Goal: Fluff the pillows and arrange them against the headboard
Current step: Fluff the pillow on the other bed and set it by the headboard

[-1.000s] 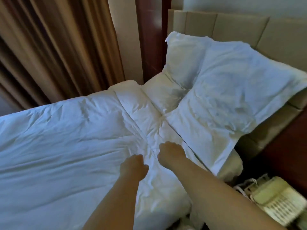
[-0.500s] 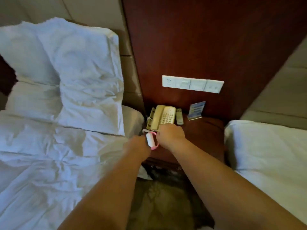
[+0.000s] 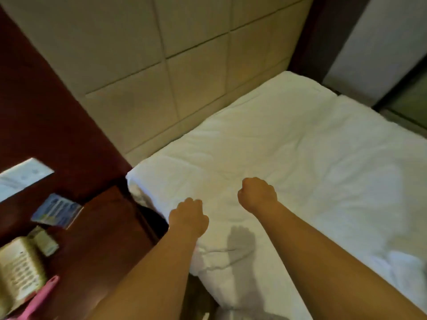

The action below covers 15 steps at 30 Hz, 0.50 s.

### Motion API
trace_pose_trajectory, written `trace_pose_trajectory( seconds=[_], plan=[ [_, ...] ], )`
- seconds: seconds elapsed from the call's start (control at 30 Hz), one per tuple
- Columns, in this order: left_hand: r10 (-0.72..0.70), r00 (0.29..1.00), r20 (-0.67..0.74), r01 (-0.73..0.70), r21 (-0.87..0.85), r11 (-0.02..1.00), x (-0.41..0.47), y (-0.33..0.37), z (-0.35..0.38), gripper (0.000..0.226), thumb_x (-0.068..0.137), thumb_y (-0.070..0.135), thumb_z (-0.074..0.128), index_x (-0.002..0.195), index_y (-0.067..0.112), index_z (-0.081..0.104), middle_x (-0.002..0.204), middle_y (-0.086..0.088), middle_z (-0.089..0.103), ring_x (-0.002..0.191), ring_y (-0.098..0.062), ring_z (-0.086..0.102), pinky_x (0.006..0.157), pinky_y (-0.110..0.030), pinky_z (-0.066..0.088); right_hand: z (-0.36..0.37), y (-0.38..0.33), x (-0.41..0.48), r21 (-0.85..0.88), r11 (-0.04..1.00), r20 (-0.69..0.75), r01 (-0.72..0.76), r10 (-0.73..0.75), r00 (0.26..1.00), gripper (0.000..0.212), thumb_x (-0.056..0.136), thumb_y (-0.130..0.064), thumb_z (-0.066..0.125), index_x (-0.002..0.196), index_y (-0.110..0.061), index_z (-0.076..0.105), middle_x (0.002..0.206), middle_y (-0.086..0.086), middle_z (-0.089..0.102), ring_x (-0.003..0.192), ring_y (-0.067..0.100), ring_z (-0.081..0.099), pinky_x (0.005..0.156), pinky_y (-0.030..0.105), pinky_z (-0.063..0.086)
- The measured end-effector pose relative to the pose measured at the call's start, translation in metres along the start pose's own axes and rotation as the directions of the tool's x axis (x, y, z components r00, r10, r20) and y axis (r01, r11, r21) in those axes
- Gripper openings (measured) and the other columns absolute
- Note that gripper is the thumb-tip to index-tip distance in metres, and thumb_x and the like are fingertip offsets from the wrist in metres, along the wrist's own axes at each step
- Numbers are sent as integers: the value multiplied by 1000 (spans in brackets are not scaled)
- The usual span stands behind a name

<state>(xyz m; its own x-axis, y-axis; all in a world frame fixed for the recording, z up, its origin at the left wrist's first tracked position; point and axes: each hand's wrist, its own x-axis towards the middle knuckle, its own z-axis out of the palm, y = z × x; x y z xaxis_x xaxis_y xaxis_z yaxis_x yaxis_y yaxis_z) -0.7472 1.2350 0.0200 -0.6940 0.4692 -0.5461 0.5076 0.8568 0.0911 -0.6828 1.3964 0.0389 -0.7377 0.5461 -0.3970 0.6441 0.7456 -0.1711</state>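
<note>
A second bed with a white duvet [image 3: 312, 162] fills the right half of the view, its head against a beige padded headboard [image 3: 161, 72]. No pillow shows on this bed. My left hand [image 3: 188, 217] hovers as a closed fist over the duvet's near left corner. Further right, my right hand [image 3: 257, 194] is also a closed fist above the duvet. Neither fist shows anything in it. Their shadow falls on the duvet just below them.
A dark wooden nightstand [image 3: 99, 232] stands at the left with a cream telephone [image 3: 19, 271], a remote [image 3: 46, 242], a blue card [image 3: 56, 211] and a pink object [image 3: 44, 296]. A switch plate [image 3: 22, 176] is on the wood panel. A glass partition [image 3: 404, 88] is far right.
My view has swung right, from the first bed with its two pillows, past the nightstand, to the second bed. The pink-and-white object held between my hands half a second ago is out of them.
</note>
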Motion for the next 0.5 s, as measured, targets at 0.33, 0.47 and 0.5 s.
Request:
trace_pose_trajectory(
  seconds=[0.33, 0.47, 0.5],
  plan=[
    [458, 886, 70, -462, 209, 862, 56, 96, 8, 30, 95, 28, 42, 122, 19, 50, 123, -4, 47, 115, -24, 50, 88, -34, 41, 25, 96, -44, 159, 827, 53, -540, 539, 841, 23, 89, -11, 39, 103, -11, 58, 111, 9, 60, 103, 27, 57, 85, 32, 42],
    [530, 840, 119, -541, 260, 800, 67, 74, 16, 24, 94, 25, 42, 115, 20, 52, 108, 0, 45, 109, -19, 53, 79, -28, 37, 31, 64, -60, 176, 764, 53, -621, 622, 781, 14, 90, -11, 37, 84, -14, 49, 104, 9, 56, 95, 26, 54, 85, 33, 42],
    [548, 829, 115, -557, 268, 786, 68, 70, 16, 23, 94, 24, 43, 114, 20, 52, 101, 2, 41, 107, -18, 53, 76, -27, 35, 30, 56, -64, 180, 750, 63, -636, 637, 769, 14, 90, -11, 37, 80, -14, 46, 102, 10, 56, 93, 26, 54, 85, 34, 43]
  ],
)
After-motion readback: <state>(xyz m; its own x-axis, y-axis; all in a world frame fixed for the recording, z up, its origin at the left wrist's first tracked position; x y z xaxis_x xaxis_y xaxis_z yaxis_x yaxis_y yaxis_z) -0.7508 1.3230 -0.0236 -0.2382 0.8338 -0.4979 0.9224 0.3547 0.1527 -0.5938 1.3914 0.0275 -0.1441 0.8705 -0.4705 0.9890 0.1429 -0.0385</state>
